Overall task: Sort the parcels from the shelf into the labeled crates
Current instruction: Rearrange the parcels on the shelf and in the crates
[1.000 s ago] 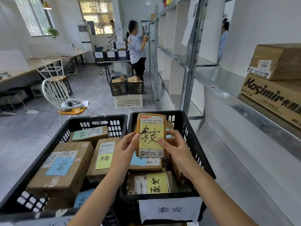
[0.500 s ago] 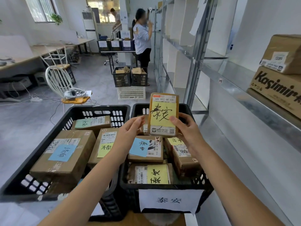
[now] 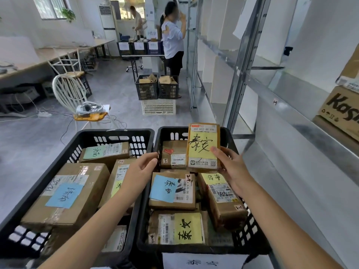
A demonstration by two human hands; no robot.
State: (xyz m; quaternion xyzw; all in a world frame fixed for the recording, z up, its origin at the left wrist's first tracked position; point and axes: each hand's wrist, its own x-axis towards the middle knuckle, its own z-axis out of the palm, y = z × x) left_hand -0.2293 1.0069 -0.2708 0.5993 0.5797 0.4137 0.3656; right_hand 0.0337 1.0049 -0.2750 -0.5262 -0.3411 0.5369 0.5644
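Observation:
A small brown parcel [image 3: 203, 146] with a yellow handwritten note is upright over the far end of the right black crate [image 3: 250, 241]. My right hand [image 3: 231, 167] grips it by its lower right corner. My left hand [image 3: 140, 171] hangs open just left of the parcel, over the divide between the crates, touching nothing. The right crate holds several brown parcels with yellow and blue notes and has a white paper label [image 3: 202, 261] on its front. The left black crate [image 3: 64, 148] holds several larger parcels with blue and green notes.
A metal shelf [image 3: 303, 121] runs along my right, with a printed cardboard box [image 3: 342, 111] on it. Ahead stand a white chair [image 3: 70, 92], two black crates of parcels [image 3: 157, 88] on a white crate, and two people beside a table of bins.
My left hand has let go of the parcel and moved away to the left. My right hand alone now holds it, shifted to the right over the right crate's far end.

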